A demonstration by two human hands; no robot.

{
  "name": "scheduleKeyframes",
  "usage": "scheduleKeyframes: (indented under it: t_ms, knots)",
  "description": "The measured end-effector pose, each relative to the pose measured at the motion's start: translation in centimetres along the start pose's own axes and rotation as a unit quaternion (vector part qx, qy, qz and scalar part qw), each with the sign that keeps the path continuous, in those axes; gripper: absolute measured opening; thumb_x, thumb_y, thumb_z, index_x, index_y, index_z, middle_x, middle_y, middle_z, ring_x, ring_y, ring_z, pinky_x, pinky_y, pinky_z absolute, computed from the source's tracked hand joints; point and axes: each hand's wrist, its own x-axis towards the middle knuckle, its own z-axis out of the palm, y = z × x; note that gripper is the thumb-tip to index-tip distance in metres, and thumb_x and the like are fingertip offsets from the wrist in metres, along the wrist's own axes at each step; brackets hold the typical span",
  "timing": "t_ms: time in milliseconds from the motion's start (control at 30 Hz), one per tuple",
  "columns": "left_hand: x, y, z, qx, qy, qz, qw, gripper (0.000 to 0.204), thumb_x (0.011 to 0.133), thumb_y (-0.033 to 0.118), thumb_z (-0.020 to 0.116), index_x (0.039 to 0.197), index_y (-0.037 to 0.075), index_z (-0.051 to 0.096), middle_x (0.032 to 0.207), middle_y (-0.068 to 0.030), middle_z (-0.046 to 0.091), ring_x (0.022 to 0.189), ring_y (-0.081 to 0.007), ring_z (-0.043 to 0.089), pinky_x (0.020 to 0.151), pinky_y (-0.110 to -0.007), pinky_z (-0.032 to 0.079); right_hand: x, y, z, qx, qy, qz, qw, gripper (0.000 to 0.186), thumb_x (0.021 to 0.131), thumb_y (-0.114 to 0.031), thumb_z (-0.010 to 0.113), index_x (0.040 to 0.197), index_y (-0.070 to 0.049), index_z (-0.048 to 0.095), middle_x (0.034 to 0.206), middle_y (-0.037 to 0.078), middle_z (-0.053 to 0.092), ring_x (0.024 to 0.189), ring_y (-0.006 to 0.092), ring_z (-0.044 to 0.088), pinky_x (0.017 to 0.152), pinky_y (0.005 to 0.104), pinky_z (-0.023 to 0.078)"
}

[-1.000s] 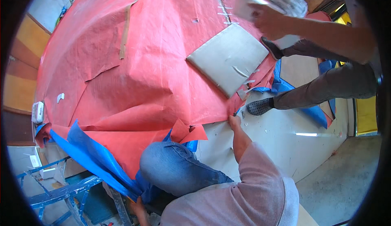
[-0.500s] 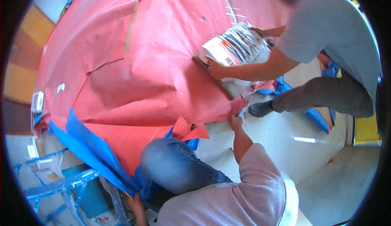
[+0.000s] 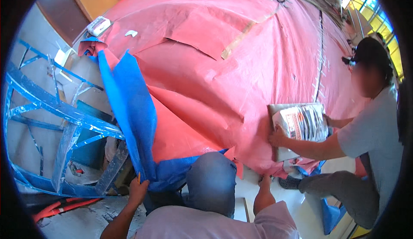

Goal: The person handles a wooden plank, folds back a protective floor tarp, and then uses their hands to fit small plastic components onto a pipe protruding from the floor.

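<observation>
A large red sheet (image 3: 189, 79) with a blue underside spreads out before me. Its turned-up blue edge (image 3: 129, 105) runs down to my left hand (image 3: 138, 190), whose fingers are closed on it. A thin yellow stick, like a pencil (image 3: 139, 177), pokes up from that hand. Beyond my knee, my right hand (image 3: 264, 182) is closed at the sheet's near right edge, by a torn red strip; its fingertips are partly hidden. To the right, a co-worker has both hands on a white printed package (image 3: 301, 122) resting on a flat grey slab (image 3: 287, 153) on the sheet.
A paint-spattered blue metal ladder (image 3: 64, 114) lies at the left, over a teal panel (image 3: 88, 148). A white package (image 3: 98, 26) sits at the far left corner of the sheet. The co-worker's shoe (image 3: 289, 183) is close to my right hand. Orange-red tubes (image 3: 64, 209) lie lower left.
The view has swung left, so everything sits further right in it. Both my hands remain at the sheet's edges, and the co-worker still holds the package on the slab.
</observation>
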Motion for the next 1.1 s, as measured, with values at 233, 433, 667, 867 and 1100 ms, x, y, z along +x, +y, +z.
scheduleKeyframes:
  t_ms: [233, 433, 667, 867, 1100]
  knots:
    - [-0.3, -0.5, -0.5, 0.16, 0.039, 0.029, 0.986, 0.039, 0.083, 0.031, 0.066, 0.096, -0.005, 0.069, 0.089, -0.0287, 0.069, 0.088, -0.0468, 0.068, 0.08, -0.052, 0.051, -2.9, -1.9, 1.0, -0.165, -0.027, 0.119, 0.979, 0.013, 0.083, -0.028, 0.068, 0.085, -0.019, 0.059, 0.075, -0.001, 0.053, 0.064, 0.0179, 0.051, 0.059, 0.0431, 0.045]
    - [0.7, -0.8, -0.8, 0.198, -0.009, -0.021, 0.98, 0.042, 0.083, 0.035, 0.067, 0.104, -0.001, 0.068, 0.097, -0.0286, 0.069, 0.091, -0.0464, 0.068, 0.082, -0.053, 0.052, -2.9, -1.3, 0.8, -0.171, -0.035, 0.041, 0.984, 0.032, 0.083, -0.044, 0.07, 0.094, -0.016, 0.06, 0.078, 0.001, 0.052, 0.07, 0.0183, 0.05, 0.074, 0.0504, 0.046]
    - [1.1, 3.0, 1.6, 0.259, 0.038, 0.031, 0.965, 0.048, 0.083, 0.034, 0.065, 0.115, -0.002, 0.06, 0.097, -0.028, 0.07, 0.092, -0.0466, 0.068, 0.086, -0.057, 0.052, -8.1, 3.6, -1.7, -0.296, 0.046, -0.246, 0.922, 0.025, 0.096, -0.025, 0.061, 0.088, -0.001, 0.062, 0.078, 0.011, 0.063, 0.065, 0.024, 0.058, 0.065, 0.0417, 0.048]
    - [2.1, 3.9, 3.7, 0.262, -0.008, 0.092, 0.961, 0.044, 0.084, 0.029, 0.065, 0.115, -0.002, 0.059, 0.097, -0.0283, 0.07, 0.093, -0.0477, 0.067, 0.086, -0.059, 0.051, -19.0, 4.1, 4.6, -0.349, -0.128, -0.337, 0.865, 0.023, 0.094, -0.018, 0.067, 0.091, 0.005, 0.065, 0.08, 0.014, 0.067, 0.074, 0.0244, 0.06, 0.072, 0.0413, 0.049]
    - [4.7, 6.9, 5.2, 0.266, -0.039, 0.109, 0.957, 0.042, 0.085, 0.03, 0.063, 0.111, -0.003, 0.062, 0.095, -0.0301, 0.069, 0.093, -0.0483, 0.067, 0.085, -0.059, 0.05, -26.7, -6.4, 19.2, -0.255, -0.352, -0.372, 0.821, 0.025, 0.096, -0.022, 0.068, 0.097, 0.002, 0.068, 0.077, 0.005, 0.063, 0.073, 0.0141, 0.057, 0.067, 0.0332, 0.047]
